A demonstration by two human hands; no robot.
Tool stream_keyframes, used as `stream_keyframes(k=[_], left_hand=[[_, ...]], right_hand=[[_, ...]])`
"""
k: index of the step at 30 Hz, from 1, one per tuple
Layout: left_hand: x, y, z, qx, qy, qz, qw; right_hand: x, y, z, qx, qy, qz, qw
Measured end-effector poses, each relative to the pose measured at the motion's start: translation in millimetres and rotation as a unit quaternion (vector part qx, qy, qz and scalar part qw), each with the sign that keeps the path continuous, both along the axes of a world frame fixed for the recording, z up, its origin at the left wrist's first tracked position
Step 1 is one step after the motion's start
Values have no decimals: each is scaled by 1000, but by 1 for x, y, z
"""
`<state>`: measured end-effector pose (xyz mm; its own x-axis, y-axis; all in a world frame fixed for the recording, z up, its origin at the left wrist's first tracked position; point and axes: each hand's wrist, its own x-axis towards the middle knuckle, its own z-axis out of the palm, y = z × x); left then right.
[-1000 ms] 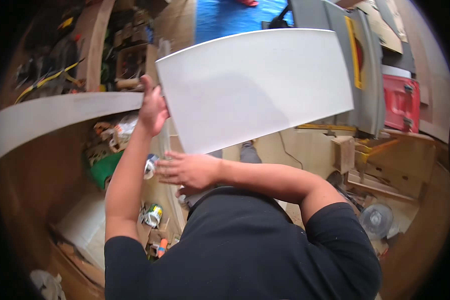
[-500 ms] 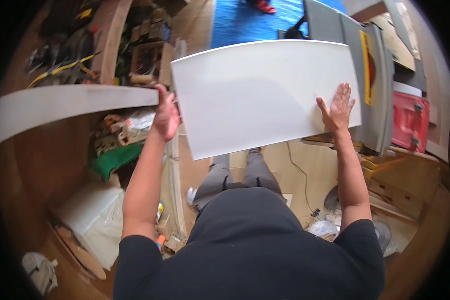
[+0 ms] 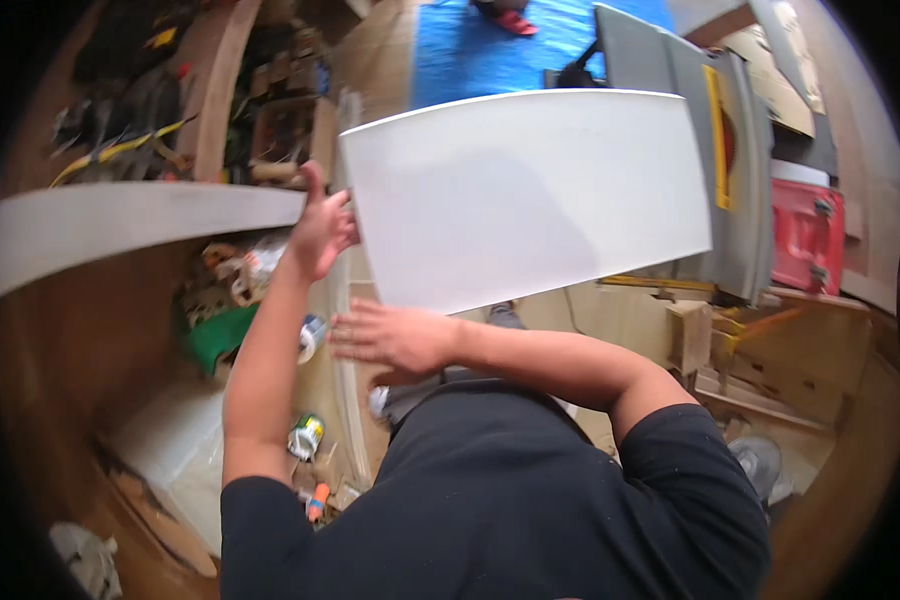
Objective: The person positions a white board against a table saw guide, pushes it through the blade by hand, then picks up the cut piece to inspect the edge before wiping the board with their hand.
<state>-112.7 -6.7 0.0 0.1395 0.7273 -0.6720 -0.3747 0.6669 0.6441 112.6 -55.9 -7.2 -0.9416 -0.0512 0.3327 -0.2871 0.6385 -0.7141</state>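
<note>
A large white rectangular board point(image 3: 510, 200) lies level in front of me, its right end over the grey saw table point(image 3: 745, 235). At its left edge is my left hand point(image 3: 322, 235), thumb pointing up and apart from the fingers. The fingertips meet or pass just under that edge; I cannot tell which. My right hand point(image 3: 395, 338) reaches across my body, below the board's near left corner. Its fingers are stretched out to the left, slightly blurred, and hold nothing.
A long pale panel edge point(image 3: 150, 212) runs at the left. Shelves with boxes and tools point(image 3: 280, 130) stand beyond it. A blue tarp point(image 3: 480, 60) covers the far floor. Right of the saw is a red case point(image 3: 805, 225). A can point(image 3: 307, 437) stands near my left elbow.
My right hand has left the board's right side and swung left and toward me. My left hand has shifted slightly, with its fingers more bent. The board is almost where it was.
</note>
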Motion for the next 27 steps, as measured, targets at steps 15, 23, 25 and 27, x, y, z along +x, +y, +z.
stream_keyframes(k=[15, 23, 25, 27], left_hand=[[36, -18, -5, 2, 16, 201, 980], [37, -40, -25, 87, -143, 301, 939], [42, -40, -25, 110, -169, 371, 907], [18, -72, -60, 298, -466, 301, 777]], right_hand=[[245, 266, -38, 303, -357, -598, 651], [-85, 174, -26, 236, -163, -461, 840], [-137, 157, -18, 176, -161, -415, 878], [-189, 119, -1, 98, -118, -315, 937]])
